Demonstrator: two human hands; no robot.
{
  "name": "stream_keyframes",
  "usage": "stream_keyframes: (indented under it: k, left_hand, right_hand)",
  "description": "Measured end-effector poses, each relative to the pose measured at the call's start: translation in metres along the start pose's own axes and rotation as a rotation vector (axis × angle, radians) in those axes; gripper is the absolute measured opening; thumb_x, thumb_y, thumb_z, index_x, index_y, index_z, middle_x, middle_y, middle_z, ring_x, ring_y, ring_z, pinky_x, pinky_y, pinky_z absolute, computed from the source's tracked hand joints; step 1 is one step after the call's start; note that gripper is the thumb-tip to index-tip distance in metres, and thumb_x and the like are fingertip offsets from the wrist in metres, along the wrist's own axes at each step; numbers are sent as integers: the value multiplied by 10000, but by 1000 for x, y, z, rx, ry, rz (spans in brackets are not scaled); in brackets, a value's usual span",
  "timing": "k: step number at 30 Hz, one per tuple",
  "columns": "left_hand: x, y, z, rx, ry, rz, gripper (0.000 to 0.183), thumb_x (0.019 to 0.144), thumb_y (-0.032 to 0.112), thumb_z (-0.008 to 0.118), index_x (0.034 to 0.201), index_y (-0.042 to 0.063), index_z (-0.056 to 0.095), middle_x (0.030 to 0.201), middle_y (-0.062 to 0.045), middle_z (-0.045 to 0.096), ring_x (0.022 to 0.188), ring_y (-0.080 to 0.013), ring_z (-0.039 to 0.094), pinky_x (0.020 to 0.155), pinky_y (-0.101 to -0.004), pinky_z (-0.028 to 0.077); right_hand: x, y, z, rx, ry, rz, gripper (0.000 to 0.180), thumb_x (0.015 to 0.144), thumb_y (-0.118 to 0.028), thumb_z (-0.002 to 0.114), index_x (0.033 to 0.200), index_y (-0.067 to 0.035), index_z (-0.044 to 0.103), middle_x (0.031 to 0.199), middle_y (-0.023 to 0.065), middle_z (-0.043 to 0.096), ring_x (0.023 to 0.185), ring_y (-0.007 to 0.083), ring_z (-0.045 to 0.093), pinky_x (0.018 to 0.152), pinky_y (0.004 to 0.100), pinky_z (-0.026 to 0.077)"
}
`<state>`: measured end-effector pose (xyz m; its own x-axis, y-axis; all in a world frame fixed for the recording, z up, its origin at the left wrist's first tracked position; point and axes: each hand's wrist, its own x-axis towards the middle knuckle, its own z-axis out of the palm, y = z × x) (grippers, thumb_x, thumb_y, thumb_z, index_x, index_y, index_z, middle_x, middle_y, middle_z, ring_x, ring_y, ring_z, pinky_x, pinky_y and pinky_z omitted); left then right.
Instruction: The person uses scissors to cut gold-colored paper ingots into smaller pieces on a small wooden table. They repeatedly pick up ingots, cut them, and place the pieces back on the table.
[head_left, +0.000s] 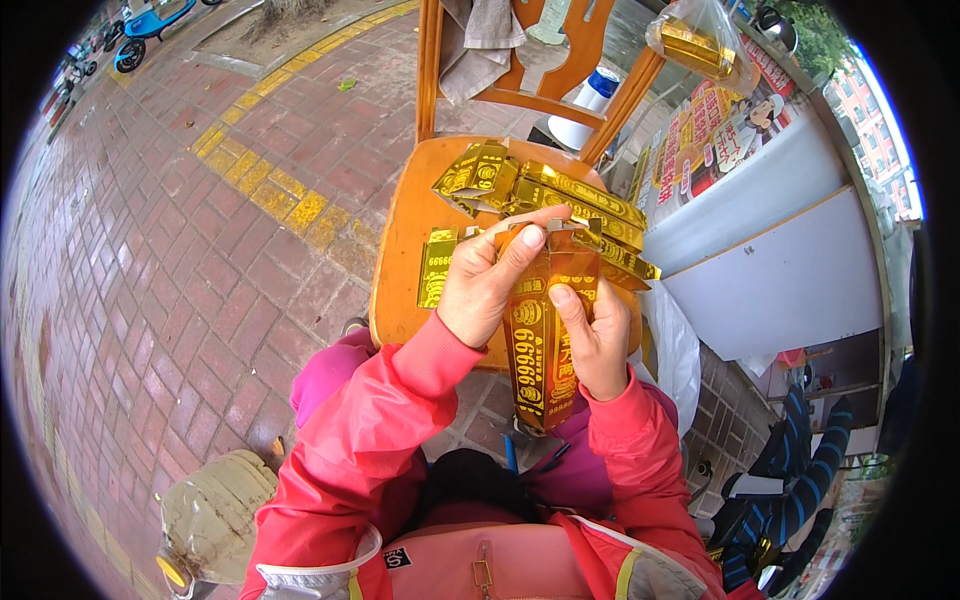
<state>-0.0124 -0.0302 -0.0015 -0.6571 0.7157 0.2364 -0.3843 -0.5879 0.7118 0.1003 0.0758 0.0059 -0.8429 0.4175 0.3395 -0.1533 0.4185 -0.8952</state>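
Both hands hold a long, shiny gold cardboard box (534, 345) upright over the front of a wooden chair seat (401, 300). At the box's top end, my left hand (487, 277) has its thumb and index finger at the flaps, which stand partly open. My right hand (596, 330) grips the box's right side, thumb on its face. On the seat lie several more gold printed boxes: one with raised flaps (476, 176) at the back left, long ones (581, 199) at the back right, and one (436, 266) left of my left hand.
A grey cloth (480, 45) hangs on the chair back, and a plastic bag with a gold box (694, 49) hangs at its right. White cabinet panels (780, 277) stand to the right. A large plastic jug (217, 517) lies on the brick paving at the lower left.
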Motion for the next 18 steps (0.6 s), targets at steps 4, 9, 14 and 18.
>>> stream_keyframes:
  k: [4,9,14,18]
  left_hand:
    - [0,-1,-1,28,14,-5,393,1003,208,513,1315,-31,517,1139,-115,646,1016,-175,635,885,-293,500]
    - [0,-2,-2,70,18,12,398,1004,218,509,1314,-32,518,1132,-115,650,1011,-174,637,887,-292,499]
    - [-2,0,0,-30,0,-28,418,1011,259,488,1311,-31,521,1122,-119,655,1010,-176,640,888,-294,498]
    - [-2,1,1,-58,-12,-22,432,1013,280,478,1311,-29,522,1127,-122,654,1012,-182,641,888,-296,498]
  right_hand:
    - [-1,1,0,0,4,7,265,960,-178,584,1138,19,589,958,99,666,842,151,609,773,295,489]
    - [0,1,-1,-14,-7,-12,268,961,-177,582,1143,20,585,963,97,664,845,152,607,777,294,488]
    - [2,-1,-1,2,-23,-26,278,961,-169,579,1164,21,578,993,96,656,869,151,602,794,292,484]
    - [2,-1,-2,13,-36,-25,282,960,-165,579,1172,22,575,1007,97,653,881,151,598,802,292,481]
